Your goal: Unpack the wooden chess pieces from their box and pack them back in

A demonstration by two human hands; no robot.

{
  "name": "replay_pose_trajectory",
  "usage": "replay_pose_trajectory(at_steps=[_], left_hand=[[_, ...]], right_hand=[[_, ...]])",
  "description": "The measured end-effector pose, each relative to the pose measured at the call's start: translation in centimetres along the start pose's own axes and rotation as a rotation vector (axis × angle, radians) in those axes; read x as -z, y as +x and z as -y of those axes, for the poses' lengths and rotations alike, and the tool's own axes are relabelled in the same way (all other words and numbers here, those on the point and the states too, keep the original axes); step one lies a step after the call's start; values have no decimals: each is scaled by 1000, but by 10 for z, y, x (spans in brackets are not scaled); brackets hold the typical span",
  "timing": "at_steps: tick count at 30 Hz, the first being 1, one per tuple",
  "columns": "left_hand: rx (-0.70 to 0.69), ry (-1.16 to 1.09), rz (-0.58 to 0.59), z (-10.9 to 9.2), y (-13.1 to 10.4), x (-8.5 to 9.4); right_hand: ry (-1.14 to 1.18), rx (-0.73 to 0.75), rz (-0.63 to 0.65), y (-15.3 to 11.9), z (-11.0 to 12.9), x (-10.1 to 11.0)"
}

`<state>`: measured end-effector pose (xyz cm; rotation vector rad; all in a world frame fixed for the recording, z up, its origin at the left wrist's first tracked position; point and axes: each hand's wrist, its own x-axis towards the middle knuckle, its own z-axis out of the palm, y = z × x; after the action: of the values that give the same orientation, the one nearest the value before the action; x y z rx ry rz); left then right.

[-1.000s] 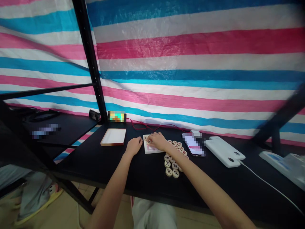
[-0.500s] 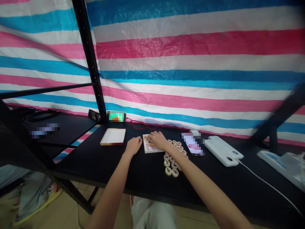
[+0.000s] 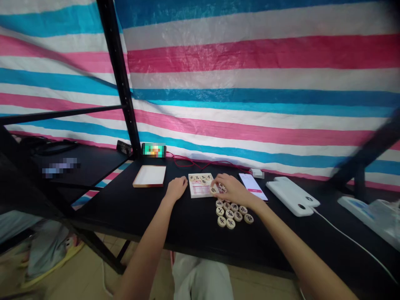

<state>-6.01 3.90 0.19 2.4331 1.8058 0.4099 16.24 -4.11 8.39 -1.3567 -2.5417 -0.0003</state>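
- Many loose pieces lie on the black desk, at about four o'clock from the white board. These seem to be the ones left.
- The left hand rests at nine o'clock from the board, fingers bent. I cannot tell if anything is under it.
- The right hand, at three o'clock, pinches one round piece near the board's edge.
- A few placed pieces sit on the board's twelve o'clock side, so it looks only partly done.
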Motion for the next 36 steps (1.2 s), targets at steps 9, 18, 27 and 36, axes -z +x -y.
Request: replay_pose_trajectory(at_steps=[9,18,27,36], left_hand=[[-2,8,-7,3,2,-4],[18,-3,12,1,-1,0],[21,-3,12,3,2,-3],[23,-3,3,3,2,-4]], right_hand=[[138,-94,177,-97,3,12],[95,-110,156,-108,3,3],[62,-112,143,-112,5,-1],[122,-26,16,-47,7,4]])
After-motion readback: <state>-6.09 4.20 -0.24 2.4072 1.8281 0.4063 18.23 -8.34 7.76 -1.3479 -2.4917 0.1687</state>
